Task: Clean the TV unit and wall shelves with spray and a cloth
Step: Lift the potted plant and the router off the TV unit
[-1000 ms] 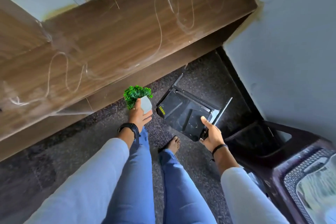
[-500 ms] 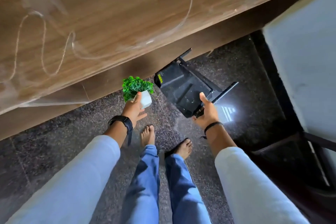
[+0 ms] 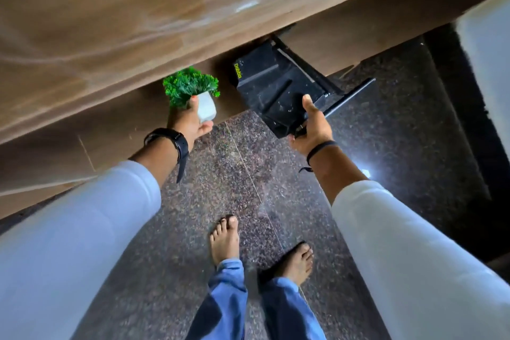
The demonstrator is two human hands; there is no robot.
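Two hands, two carried things, one wooden TV unit (image 3: pixel 116 25), two bare feet on the speckled floor (image 3: pixel 226 174). The left hand (image 3: pixel 190 123) grasps one small white pot with a green plant (image 3: pixel 205 107), thumb up its side, at about 11 o'clock from the feet. The right hand (image 3: pixel 310 125) clamps one black router (image 3: pixel 273 91) by its near corner, thumb flat on top, at about 1 o'clock; two thin antennas stick out on its right side. The unit's front edge runs diagonally from 8 o'clock up to 2 o'clock, and both things sit just beside it. Open floor lies between the arms, and a pale wall (image 3: pixel 485 63) closes the 3 o'clock side. Both arms reach forward, white sleeves pushed up, a black watch (image 3: pixel 176 141) on the left wrist
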